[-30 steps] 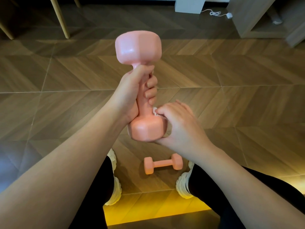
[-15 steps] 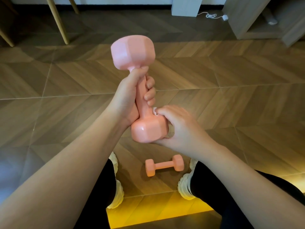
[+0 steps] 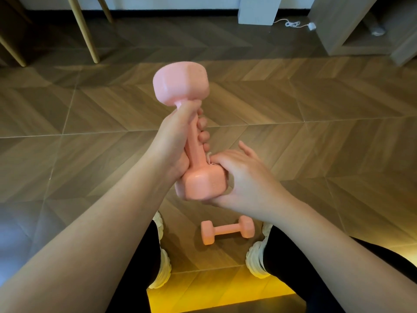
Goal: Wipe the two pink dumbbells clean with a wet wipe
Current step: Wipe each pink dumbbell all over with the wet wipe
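Observation:
A pink dumbbell [image 3: 180,84] stands nearly upright in the air, its top tilted a little left. My left hand [image 3: 173,141] grips its handle. My right hand [image 3: 243,179] wraps round the right side of the lower head and presses a white wet wipe [image 3: 209,157] against it; only a small edge of the wipe shows above the fingers. A second pink dumbbell [image 3: 227,230] lies on the wooden floor between my feet.
White shoes [image 3: 256,256] flank the floor dumbbell. Wooden chair legs [image 3: 86,32] stand at the back left, a white post [image 3: 259,10] with a cable at the back middle, and a wooden cabinet [image 3: 352,23] at the back right.
The held dumbbell's top has tilted further left and it sits lower in view. My right hand has slid slightly round the lower head with the wipe.

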Demonstrator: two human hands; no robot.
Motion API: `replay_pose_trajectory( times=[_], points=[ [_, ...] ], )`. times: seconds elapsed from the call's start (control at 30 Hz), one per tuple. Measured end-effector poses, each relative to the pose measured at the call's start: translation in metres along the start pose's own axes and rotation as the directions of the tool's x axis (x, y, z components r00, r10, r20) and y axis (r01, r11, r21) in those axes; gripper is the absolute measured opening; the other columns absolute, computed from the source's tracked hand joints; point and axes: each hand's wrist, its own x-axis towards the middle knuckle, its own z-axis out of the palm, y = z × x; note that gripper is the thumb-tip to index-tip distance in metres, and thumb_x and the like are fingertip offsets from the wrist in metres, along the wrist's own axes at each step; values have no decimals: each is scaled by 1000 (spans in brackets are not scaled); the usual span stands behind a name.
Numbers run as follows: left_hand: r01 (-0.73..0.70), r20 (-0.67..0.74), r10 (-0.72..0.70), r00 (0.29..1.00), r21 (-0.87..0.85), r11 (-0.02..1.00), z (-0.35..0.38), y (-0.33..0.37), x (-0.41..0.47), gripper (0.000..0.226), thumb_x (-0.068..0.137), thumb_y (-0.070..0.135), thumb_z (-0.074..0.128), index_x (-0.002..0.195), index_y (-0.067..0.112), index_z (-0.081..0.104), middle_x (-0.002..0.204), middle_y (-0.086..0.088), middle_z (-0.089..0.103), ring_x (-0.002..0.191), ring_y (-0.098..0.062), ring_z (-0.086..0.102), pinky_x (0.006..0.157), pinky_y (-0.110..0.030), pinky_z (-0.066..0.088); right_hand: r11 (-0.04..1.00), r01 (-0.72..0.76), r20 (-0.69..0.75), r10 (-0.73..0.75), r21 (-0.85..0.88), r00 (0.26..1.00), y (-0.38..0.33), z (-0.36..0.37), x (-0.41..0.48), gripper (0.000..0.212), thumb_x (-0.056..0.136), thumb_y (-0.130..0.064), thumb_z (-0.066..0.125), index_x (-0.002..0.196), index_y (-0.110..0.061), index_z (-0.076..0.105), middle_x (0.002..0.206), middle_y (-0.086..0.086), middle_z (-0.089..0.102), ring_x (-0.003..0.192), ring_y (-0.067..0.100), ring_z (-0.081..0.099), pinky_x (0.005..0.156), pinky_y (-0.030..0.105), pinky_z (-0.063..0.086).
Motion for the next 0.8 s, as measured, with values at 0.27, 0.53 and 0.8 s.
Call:
replay_pose_trajectory(
  times=[0.27,0.53,0.8],
  points=[
    [-62,-88,57,994,-57,996,1,6,1,20,96,29,60,100,10,55,76,1,57,70,-17,59,63,-34,55,992,65,-183,-85,-110,979,4,-6,0,59,57,-48,89,100,-15,64,95,-8,64,97,13,61,113,51,31],
    [5,-38,-7,999,-41,999,-2,10,3,20,93,25,54,74,20,50,58,6,45,47,-11,41,51,-24,38,993,86,-136,-96,-79,986,0,1,2,57,65,-48,80,108,-14,65,105,-5,67,104,11,61,116,52,25],
    [11,-35,-13,999,-53,999,-9,13,4,29,89,22,60,64,22,47,50,8,41,40,-9,38,45,-21,37,987,136,-112,-145,-88,983,-2,0,3,56,63,-33,92,108,-9,68,106,1,69,106,18,64,116,55,26]
  ],
)
